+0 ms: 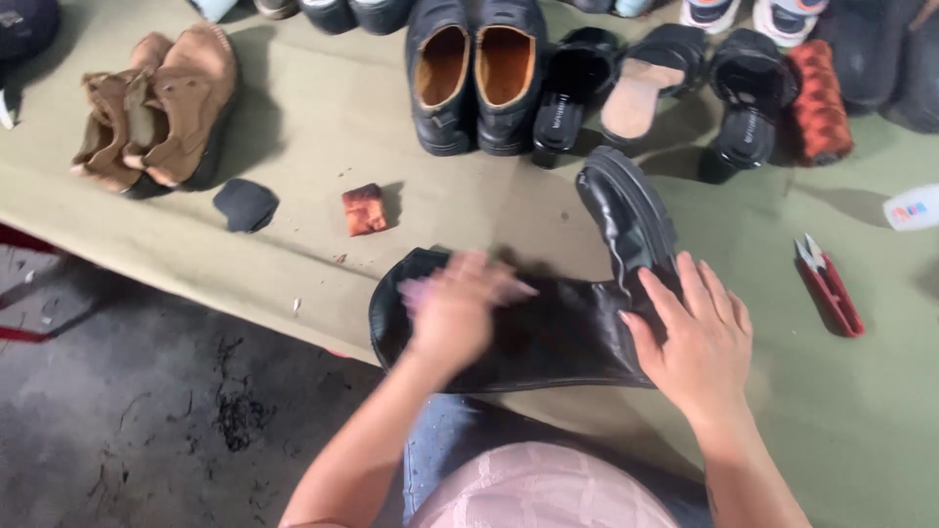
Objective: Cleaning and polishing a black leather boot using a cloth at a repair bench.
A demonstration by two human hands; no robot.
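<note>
On table [323,127], black boot [577,313] flat under both hands' grip.

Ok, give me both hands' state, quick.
Left hand: blurred, on the black boot; grip cannot be told.
Right hand: open, flat on the boot.

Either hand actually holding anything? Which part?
Right hand lies flat on the tall black leather boot near the ankle, pinning it to the table. Left hand is blurred over the shaft; grip cannot be told.
</note>
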